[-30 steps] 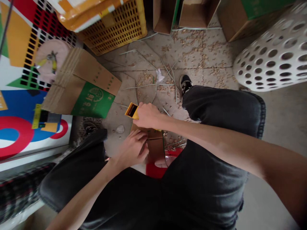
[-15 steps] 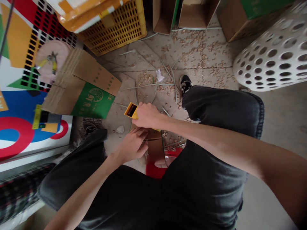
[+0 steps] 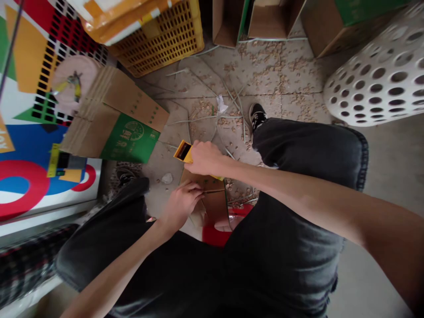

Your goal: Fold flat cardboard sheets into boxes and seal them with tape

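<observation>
I sit with both knees spread and a small brown cardboard box [image 3: 215,201] stands between them. My right hand [image 3: 205,158] is closed round a yellow hand-held tool [image 3: 183,151], held against the box's top far edge. My left hand [image 3: 181,204] rests on the near left side of the box, its fingers pressed against the top flap at a thin strip or seam. A red plastic stool [image 3: 217,234] shows beneath the box, between my legs.
Flattened green-and-brown cartons [image 3: 112,119] lie on the left on a colourful board [image 3: 29,132]. A yellow slatted crate [image 3: 159,35] stands behind them. Open cardboard boxes [image 3: 265,20] line the far side. A white perforated basket [image 3: 377,75] sits at the right. Scraps litter the floor [image 3: 265,75].
My left hand has slid slightly back toward me along the box's left side, with its fingertips now on the flap seam. My right hand and the yellow tool have hardly moved.
</observation>
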Demonstrator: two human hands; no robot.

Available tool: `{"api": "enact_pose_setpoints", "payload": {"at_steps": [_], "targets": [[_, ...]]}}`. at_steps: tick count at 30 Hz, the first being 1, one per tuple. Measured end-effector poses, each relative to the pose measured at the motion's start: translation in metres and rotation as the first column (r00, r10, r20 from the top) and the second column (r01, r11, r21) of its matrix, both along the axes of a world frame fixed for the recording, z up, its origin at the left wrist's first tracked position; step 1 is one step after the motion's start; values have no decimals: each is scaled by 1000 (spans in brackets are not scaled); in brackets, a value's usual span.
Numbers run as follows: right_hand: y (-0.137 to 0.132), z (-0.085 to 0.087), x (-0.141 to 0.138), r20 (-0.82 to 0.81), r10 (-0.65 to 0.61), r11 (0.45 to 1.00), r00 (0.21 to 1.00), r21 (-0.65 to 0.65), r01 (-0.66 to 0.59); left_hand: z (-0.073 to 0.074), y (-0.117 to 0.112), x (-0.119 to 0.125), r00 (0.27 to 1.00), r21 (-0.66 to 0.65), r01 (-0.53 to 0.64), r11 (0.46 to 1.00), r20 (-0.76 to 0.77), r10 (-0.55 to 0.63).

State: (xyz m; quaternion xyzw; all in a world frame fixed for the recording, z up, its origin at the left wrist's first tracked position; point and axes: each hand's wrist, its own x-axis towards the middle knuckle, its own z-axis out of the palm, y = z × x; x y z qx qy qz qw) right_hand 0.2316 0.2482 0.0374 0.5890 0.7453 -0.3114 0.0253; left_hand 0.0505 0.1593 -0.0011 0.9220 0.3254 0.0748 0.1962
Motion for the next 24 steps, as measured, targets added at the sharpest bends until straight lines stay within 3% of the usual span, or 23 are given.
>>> {"api": "enact_pose_setpoints", "payload": {"at_steps": [5, 16, 21, 24], "targets": [[0, -3, -1, 0, 36, 999, 999, 31, -36, 0, -3, 3, 998, -6, -15, 1000, 65, 16], [-1, -1, -1, 3, 36, 999, 999, 25, -37, 7, -17, 5, 997, -16, -69, 997, 44, 69], [-2, 4, -1, 12, 40, 999, 999, 22, -40, -2, -2, 0, 984, -134, -176, 975, 0, 178], [-2, 7, 0, 11, 30, 1000, 999, 9, -30, -5, 12, -4, 995, -180, -98, 979, -4, 99]]}}
